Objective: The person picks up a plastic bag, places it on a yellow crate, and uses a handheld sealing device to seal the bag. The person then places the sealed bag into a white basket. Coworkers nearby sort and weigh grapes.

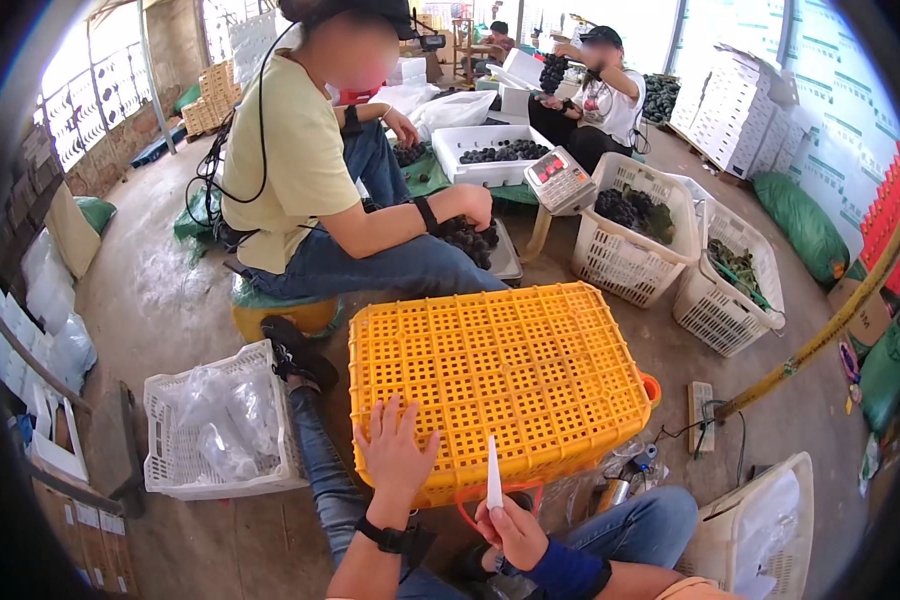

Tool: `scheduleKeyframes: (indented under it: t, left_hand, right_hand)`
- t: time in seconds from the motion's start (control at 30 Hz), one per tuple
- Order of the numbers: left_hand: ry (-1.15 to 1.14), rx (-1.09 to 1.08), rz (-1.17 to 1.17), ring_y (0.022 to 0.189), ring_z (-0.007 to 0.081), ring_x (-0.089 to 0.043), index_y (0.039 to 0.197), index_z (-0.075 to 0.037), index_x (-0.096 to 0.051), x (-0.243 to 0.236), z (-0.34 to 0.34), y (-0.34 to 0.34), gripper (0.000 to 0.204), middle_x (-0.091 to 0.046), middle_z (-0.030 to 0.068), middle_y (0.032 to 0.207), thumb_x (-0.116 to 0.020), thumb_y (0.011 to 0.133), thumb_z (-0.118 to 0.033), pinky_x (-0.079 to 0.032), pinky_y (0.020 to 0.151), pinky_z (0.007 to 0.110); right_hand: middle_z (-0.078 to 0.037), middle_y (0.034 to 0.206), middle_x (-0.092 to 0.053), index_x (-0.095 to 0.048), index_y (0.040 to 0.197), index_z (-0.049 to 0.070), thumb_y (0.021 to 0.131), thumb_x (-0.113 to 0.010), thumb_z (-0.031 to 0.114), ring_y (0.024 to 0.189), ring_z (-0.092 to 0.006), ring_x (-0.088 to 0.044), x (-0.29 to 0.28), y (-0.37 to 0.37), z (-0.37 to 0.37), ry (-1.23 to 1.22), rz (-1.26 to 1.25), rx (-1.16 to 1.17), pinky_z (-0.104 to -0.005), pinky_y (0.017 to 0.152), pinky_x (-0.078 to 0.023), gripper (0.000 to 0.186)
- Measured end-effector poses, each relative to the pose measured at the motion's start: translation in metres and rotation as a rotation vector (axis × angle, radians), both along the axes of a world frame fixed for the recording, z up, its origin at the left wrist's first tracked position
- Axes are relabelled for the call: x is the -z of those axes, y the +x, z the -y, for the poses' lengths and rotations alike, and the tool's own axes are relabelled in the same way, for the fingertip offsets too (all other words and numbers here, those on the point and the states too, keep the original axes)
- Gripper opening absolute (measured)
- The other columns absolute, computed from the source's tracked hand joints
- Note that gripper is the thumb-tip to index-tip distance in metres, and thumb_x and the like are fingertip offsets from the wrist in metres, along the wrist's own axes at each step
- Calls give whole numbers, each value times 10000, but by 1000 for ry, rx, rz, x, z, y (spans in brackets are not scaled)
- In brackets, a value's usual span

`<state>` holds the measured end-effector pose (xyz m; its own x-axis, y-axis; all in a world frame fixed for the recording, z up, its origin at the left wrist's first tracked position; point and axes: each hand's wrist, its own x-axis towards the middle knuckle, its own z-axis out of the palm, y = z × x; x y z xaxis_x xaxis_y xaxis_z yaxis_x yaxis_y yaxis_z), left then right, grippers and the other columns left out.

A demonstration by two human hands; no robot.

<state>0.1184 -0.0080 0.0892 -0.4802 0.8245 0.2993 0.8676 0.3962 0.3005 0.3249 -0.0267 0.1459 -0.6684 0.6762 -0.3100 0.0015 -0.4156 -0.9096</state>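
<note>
One white tapering strip (494, 475) is pinched by the right hand (511, 531); a yellow plastic-lattice crate (515, 365) is touched by the spread left hand (397, 462)

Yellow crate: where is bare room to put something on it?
The yellow crate is bare between its far edge and the left hand, and along its right edge. Crowded: the near edge, by the right hand and white pointed piece.

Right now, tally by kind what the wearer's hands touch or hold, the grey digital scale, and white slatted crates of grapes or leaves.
Yellow lattice plastic crate under left hand: 1
White tapered strip in right hand: 1
Scale: 1
White crates of grapes or leaves: 2
Total: 5
</note>
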Motion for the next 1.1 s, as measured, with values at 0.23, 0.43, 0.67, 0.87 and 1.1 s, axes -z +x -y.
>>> scheduleKeyframes:
  t: [0.23, 0.43, 0.67, 0.87, 1.1]
  left_hand:
    - [-31, 13, -8, 1243, 277, -346, 1203, -146, -533, -8, -3, -3, 510, -437, 74, 1321, -625, 768, -394, -214, 1020, 551]
    - [-90, -5, -4, 1255, 261, -338, 1205, -160, -530, -7, -3, -5, 504, -418, 64, 1338, -601, 778, -419, -201, 1028, 573]
    - [-83, -5, -19, 1251, 269, -339, 1199, -158, -533, -5, -2, -5, 518, -416, 70, 1339, -605, 769, -437, -208, 1009, 584]
    - [-68, 96, 60, 1225, 288, -349, 1206, -152, -531, -6, 1, -15, 547, -413, 82, 1326, -620, 762, -459, -234, 963, 614]
    - [-78, 106, 34, 1172, 294, -376, 1189, -144, -547, -5, 9, -9, 529, -435, 106, 1265, -618, 768, -456, -268, 916, 609]
  right_hand:
    - [-1, 667, -426, -477, 962, 43, 985, -356, 369, 564, -59, -371, 12, -3, 1, 36, -5, -13, -200, 499, -303, 348]
    - [-2, 682, -451, -483, 966, 50, 984, -359, 365, 560, -48, -375, 5, 0, 1, 7, -4, -5, -189, 485, -301, 339]
    - [7, 661, -428, -481, 958, 51, 986, -359, 338, 548, -61, -381, -19, 6, 2, 1, 66, 114, -204, 494, -314, 313]
    - [3, 666, -439, -485, 951, 45, 990, -347, 319, 538, -59, -374, -80, -16, 14, 22, -1, 202, -190, 486, -307, 309]
    - [-31, 660, -453, -474, 950, 44, 982, -331, 341, 497, -68, -361, -87, -33, 11, 12, 53, 241, -198, 440, -295, 332]
